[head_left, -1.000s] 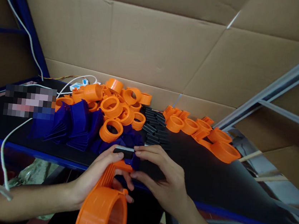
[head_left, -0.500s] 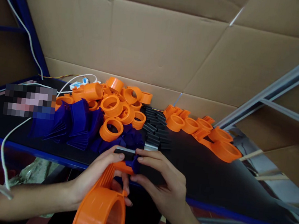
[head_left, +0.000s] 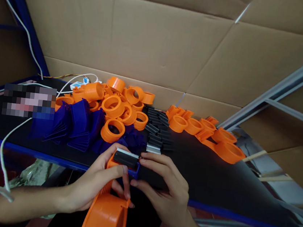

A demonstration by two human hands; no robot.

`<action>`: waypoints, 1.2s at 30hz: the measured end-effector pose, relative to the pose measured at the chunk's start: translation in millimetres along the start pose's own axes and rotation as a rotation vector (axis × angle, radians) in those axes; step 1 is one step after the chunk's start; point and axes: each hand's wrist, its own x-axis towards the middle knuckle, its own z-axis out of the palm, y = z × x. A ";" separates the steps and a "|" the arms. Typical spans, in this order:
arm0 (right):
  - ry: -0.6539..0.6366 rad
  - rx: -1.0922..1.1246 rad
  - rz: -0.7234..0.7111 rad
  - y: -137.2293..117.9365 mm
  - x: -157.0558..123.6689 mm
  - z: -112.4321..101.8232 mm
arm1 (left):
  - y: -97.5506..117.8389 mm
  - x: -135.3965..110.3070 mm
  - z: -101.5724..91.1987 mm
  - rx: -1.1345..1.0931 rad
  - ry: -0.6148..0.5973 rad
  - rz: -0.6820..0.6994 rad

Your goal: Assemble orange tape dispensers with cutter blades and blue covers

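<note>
My left hand (head_left: 106, 175) is closed around the neck of an orange tape dispenser (head_left: 105, 214), its ring hanging toward me. A black blade holder (head_left: 126, 158) with a silver serrated edge (head_left: 127, 152) lies across the dispenser's head. My left thumb presses near the holder's front edge. A dark blue plastic piece (head_left: 134, 172) sits at the head's right end, beside and below the holder. My right hand (head_left: 169, 183) is just right of that end, thumb and fingers apart, the fingertips close to the blue piece and blade; whether they touch cannot be made out.
Orange dispensers (head_left: 114, 107) are heaped behind my hands, with stacked dark blue pieces (head_left: 79, 123) at left. Black blade holders (head_left: 156, 128) lie mid-table. More orange dispensers (head_left: 193, 127) line the right back. A white cable (head_left: 3, 147) hangs over the left table edge; cardboard (head_left: 149, 40) walls the back.
The dispenser's head has tilted, showing more of the black holder's top and the blue piece. My left thumb has shifted right along the holder, and my right fingers have loosened from the blue piece.
</note>
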 end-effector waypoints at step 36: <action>-0.164 -0.065 -0.152 -16.2 9.1 -17.1 | -8.9 -9.1 -3.2 0.310 -0.081 0.283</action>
